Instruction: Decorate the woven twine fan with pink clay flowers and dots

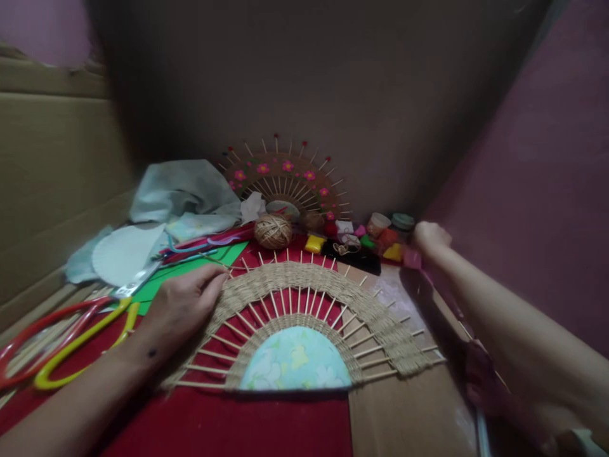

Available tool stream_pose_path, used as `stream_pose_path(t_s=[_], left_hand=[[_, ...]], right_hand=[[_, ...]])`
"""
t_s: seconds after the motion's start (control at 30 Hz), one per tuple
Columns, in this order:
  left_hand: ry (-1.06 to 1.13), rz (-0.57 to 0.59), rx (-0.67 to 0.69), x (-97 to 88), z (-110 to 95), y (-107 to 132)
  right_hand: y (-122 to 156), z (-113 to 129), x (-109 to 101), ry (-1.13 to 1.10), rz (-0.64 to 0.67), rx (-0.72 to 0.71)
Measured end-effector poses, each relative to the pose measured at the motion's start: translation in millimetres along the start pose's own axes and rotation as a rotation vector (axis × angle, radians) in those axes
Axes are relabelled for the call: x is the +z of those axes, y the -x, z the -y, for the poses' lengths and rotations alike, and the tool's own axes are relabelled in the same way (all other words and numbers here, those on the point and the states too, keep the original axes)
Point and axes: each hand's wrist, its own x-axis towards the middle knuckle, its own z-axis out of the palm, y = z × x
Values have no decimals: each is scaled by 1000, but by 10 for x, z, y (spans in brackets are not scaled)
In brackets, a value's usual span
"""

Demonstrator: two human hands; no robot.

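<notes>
A half-round woven fan of tan twine and thin sticks lies in front of me, with a light blue floral cloth half-circle at its base. My left hand is closed on the upper left of the woven band, thumb and fingers pressed together near the stick ends. A strand of twine shows by its fingertips. Off to the far right, my right hand is raised in a fist beside the purple wall, apart from the fan. Whatever it may hold is hidden.
A twine ball sits behind the fan. Scissors with red and yellow handles lie at left, near a white paper plate. Small coloured blocks and a painted fan stand farther back. Cardboard walls the left side.
</notes>
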Motion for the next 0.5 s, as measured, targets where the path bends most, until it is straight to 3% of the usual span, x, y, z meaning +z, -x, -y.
stream_pose_path(t_s=[0.17, 0.27, 0.5], left_hand=[[1, 45, -5, -11, -49, -2], [1, 74, -16, -28, -78, -1], [41, 44, 15, -16, -47, 3]], right_hand=[[59, -158, 232, 196, 185, 66], [131, -182, 263, 219, 220, 74], [429, 9, -120, 34, -13, -10]])
